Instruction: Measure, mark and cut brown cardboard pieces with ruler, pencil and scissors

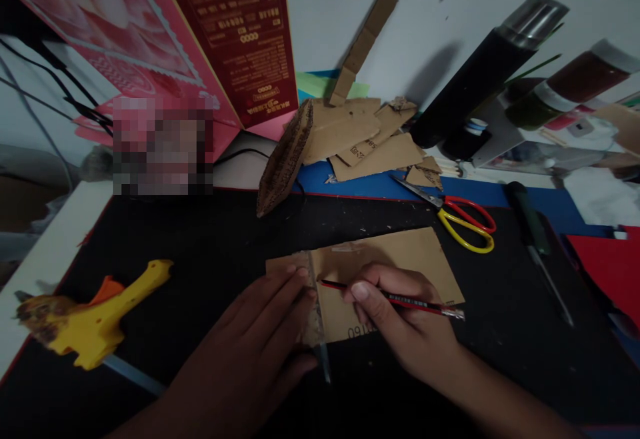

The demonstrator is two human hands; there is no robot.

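A flat piece of brown cardboard lies on the black mat, with printed characters near its front edge. Across its left part runs a clear ruler, its near end jutting past the cardboard. My left hand lies flat with fingers stretched out, pressing on the ruler and the cardboard's left side. In my right hand is a red and black pencil, pinched between thumb and fingers. The pencil's tip touches or nearly touches the cardboard beside the ruler's right edge. The left hand hides part of the ruler.
Scissors with red and yellow handles lie behind the cardboard. A screwdriver is at right, a yellow glue gun at left. Cardboard scraps, a red box and a black thermos stand at the back.
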